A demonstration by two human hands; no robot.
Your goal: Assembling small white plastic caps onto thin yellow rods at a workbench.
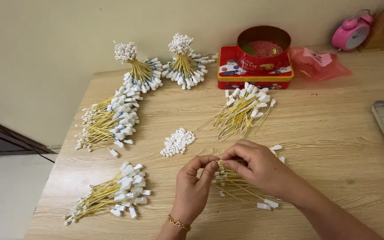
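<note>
Both hands, left hand (193,186) and right hand (254,166), pinch yellow wire ties (236,184) with closed fingers; 5 finished bundles (112,118) lie on the worktop (334,146), while white clips (177,142) and loose ties (242,113) remain.

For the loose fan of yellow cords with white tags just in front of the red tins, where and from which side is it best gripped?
Probably at the narrow near end of the fan of cords, where the yellow strands converge toward the small pile of white pieces. Come from the front-left, pinching across the strands: the white tags spread wide at the far end, by the red tins, and would slip apart.
</note>
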